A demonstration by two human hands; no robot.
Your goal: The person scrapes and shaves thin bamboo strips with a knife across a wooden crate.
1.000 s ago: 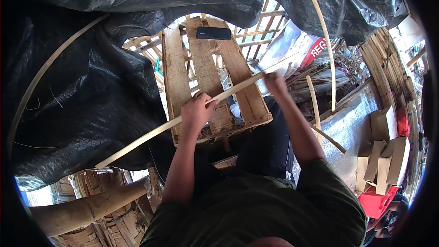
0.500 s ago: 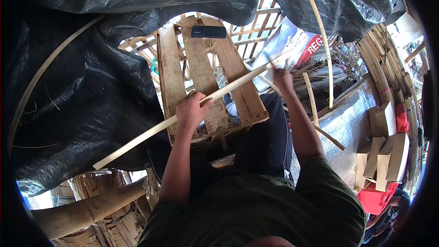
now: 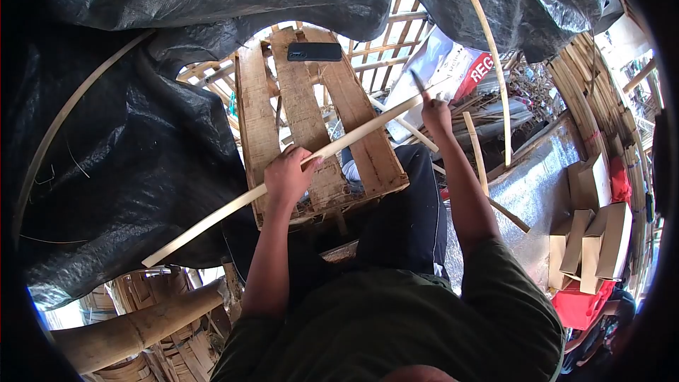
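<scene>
A long pale bamboo strip (image 3: 361,132) slants across a slatted wooden crate (image 3: 368,159), its near end low at the left. My left hand (image 3: 288,173) is closed round the middle of the strip, over the crate's left part. Close to the strip's far end, my right hand (image 3: 436,113) is closed on the handle of a knife (image 3: 418,83). The dark blade points up and left, at the strip. On the crate's top slats lies a black phone (image 3: 314,51).
Black plastic sheeting (image 3: 127,141) hangs at the left and top. A white and red sack (image 3: 453,64) lies beyond my right hand. Cardboard boxes (image 3: 590,240) stand at the right, near a silvery sheet (image 3: 530,194). A thick bamboo pole (image 3: 141,325) crosses the lower left.
The knife blade now shows above the strip, pointing up. My right hand has shifted slightly to the right along the strip. The whole view has slid a little, and my left hand still grips the strip.
</scene>
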